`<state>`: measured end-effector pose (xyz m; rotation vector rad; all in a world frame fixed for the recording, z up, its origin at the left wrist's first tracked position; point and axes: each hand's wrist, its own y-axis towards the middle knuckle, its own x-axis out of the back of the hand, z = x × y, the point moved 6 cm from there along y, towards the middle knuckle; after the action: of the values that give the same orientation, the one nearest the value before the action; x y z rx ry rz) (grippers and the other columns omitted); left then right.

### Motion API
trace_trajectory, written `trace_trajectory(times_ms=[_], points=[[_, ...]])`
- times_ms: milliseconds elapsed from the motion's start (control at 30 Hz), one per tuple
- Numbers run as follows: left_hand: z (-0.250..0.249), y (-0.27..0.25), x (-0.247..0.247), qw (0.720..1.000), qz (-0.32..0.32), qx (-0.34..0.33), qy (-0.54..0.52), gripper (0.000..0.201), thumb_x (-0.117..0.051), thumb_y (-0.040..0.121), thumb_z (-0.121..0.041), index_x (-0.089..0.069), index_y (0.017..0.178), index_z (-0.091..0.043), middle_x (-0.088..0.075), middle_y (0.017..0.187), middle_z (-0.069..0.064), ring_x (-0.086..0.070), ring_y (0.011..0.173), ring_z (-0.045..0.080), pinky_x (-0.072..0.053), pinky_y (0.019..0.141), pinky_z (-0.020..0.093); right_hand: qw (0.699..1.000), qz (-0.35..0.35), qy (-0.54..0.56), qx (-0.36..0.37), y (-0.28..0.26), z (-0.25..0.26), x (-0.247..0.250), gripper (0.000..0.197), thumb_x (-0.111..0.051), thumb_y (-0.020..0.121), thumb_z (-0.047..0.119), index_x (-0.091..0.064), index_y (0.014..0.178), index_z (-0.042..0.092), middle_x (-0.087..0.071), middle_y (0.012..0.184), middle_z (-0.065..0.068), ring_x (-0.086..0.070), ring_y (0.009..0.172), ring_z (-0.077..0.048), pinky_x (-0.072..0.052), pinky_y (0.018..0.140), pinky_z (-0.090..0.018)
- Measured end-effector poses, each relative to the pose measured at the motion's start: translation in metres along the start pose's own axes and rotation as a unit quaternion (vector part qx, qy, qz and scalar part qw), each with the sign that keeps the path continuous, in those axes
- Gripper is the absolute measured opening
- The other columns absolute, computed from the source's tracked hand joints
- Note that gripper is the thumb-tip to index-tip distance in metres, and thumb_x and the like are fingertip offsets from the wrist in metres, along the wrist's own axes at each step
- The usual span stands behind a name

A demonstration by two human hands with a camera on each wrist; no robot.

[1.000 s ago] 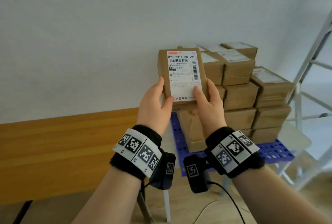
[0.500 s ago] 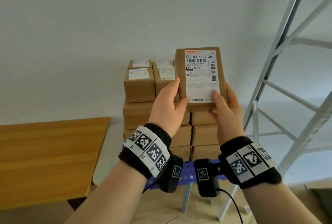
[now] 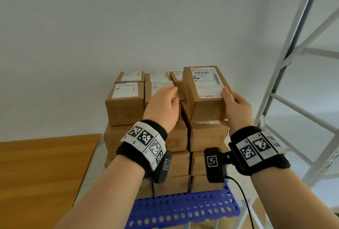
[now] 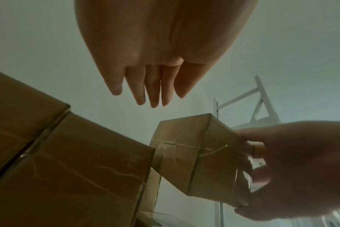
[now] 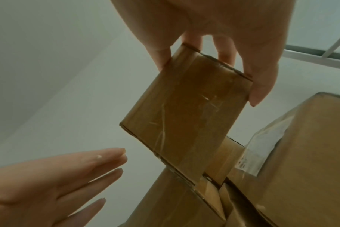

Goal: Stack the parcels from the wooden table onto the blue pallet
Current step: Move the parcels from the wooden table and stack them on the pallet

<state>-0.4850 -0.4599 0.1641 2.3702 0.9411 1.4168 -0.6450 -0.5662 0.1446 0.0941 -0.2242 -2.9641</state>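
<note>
A brown cardboard parcel [image 3: 206,93] with a white shipping label is held at the top right of the parcel stack [image 3: 126,104], tilted, over the front right corner. My right hand [image 3: 233,107] grips its near right end, thumb on the label; the right wrist view shows the parcel [image 5: 184,116] pinched between thumb and fingers. My left hand [image 3: 163,105] is off the parcel, fingers straight, over the middle top box. In the left wrist view the left hand's fingers [image 4: 151,86] hang free above the stack. The blue pallet [image 3: 183,208] lies under the stack.
The wooden table [image 3: 42,171] lies at lower left, bare where visible. A white metal rack frame [image 3: 286,63] rises on the right, close to the stack. A white wall stands behind the parcels. A black cable [image 3: 244,197] trails from my right wrist.
The view swung from the table to the pallet stack. The parcel came down to the stack's top right. My left hand let go of it; the right hand alone holds it.
</note>
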Motion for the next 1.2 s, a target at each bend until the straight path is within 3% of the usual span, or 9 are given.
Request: trace_trajectory(times_ms=[133,233,333,433,667,867,1000,1133,1200], points=[[0.006,0.020,-0.018,0.998,0.015,-0.014,0.062,0.042,-0.037,0.099,-0.022,-0.040,0.140,-0.017,-0.038,0.146,0.000,-0.030,0.137,0.015,-0.019,0.116,0.036,0.999,-0.003,-0.036,-0.009,0.028,-0.011,-0.010,0.016,-0.053,0.091,0.045,-0.056,0.080,0.035,-0.060,0.086,0.010,-0.060,0.089,-0.015,-0.054,0.087,-0.046],[0.011,0.026,-0.031,0.992,0.020,0.001,0.123,0.042,-0.037,0.098,-0.027,-0.039,0.140,-0.021,-0.039,0.146,-0.004,-0.028,0.138,0.015,-0.018,0.116,0.045,0.998,0.020,-0.046,-0.036,0.039,-0.020,-0.015,0.019,-0.054,0.090,0.047,-0.055,0.077,0.034,-0.061,0.085,0.006,-0.062,0.088,-0.019,-0.056,0.083,-0.047],[0.018,0.024,-0.039,0.985,0.017,0.024,0.167,0.042,-0.037,0.097,-0.030,-0.040,0.138,-0.023,-0.044,0.142,-0.005,-0.035,0.134,0.015,-0.018,0.115,0.046,0.995,0.051,-0.051,-0.068,0.042,-0.029,-0.020,0.017,-0.054,0.092,0.044,-0.058,0.092,0.027,-0.057,0.084,0.008,-0.058,0.082,-0.015,-0.057,0.080,-0.047],[0.019,0.021,-0.043,0.983,-0.007,0.033,0.180,0.040,-0.037,0.097,-0.030,-0.044,0.136,-0.023,-0.046,0.139,-0.007,-0.038,0.131,0.012,-0.018,0.115,0.044,0.989,0.080,-0.088,-0.090,0.043,-0.033,-0.021,0.033,-0.049,0.093,0.048,-0.057,0.115,0.024,-0.051,0.085,0.011,-0.053,0.091,-0.020,-0.056,0.080,-0.049],[0.017,0.022,-0.043,0.981,-0.027,0.046,0.185,0.038,-0.037,0.097,-0.026,-0.046,0.134,-0.026,-0.047,0.138,-0.009,-0.040,0.129,0.011,-0.017,0.116,0.043,0.980,0.128,-0.134,-0.079,0.050,-0.038,-0.020,0.046,-0.044,0.096,0.047,-0.051,0.131,0.018,-0.054,0.109,-0.001,-0.051,0.097,-0.022,-0.057,0.079,-0.048],[0.018,0.020,-0.043,0.981,-0.032,0.046,0.185,0.038,-0.038,0.096,-0.022,-0.047,0.133,-0.027,-0.048,0.134,-0.010,-0.042,0.125,0.010,-0.019,0.115,0.043,0.980,0.120,-0.154,-0.029,0.057,-0.038,-0.025,0.043,-0.040,0.099,0.041,-0.053,0.129,0.014,-0.053,0.083,0.005,-0.061,0.084,-0.024,-0.059,0.074,-0.045],[0.021,0.021,-0.043,0.982,-0.032,0.041,0.182,0.038,-0.039,0.096,-0.022,-0.047,0.133,-0.027,-0.049,0.134,-0.010,-0.043,0.125,0.011,-0.021,0.114,0.044,0.985,0.105,-0.135,-0.016,0.059,-0.038,-0.028,0.042,-0.038,0.099,0.040,-0.057,0.124,0.012,-0.055,0.087,0.003,-0.064,0.090,-0.027,-0.058,0.076,-0.043],[0.022,0.021,-0.043,0.983,-0.029,0.042,0.178,0.038,-0.039,0.097,-0.022,-0.046,0.134,-0.027,-0.047,0.135,-0.010,-0.041,0.126,0.011,-0.020,0.114,0.044,0.987,0.105,-0.124,0.004,0.059,-0.041,-0.030,0.028,-0.041,0.099,0.038,-0.057,0.102,0.016,-0.056,0.080,0.005,-0.065,0.090,-0.028,-0.058,0.079,-0.042],[0.022,0.021,-0.042,0.984,-0.027,0.043,0.171,0.038,-0.039,0.097,-0.023,-0.046,0.134,-0.027,-0.047,0.136,-0.010,-0.041,0.127,0.011,-0.018,0.115,0.043,0.985,0.099,-0.141,0.016,0.058,-0.041,-0.031,0.027,-0.044,0.098,0.038,-0.056,0.107,0.016,-0.062,0.092,-0.001,-0.064,0.094,-0.027,-0.056,0.083,-0.042]])
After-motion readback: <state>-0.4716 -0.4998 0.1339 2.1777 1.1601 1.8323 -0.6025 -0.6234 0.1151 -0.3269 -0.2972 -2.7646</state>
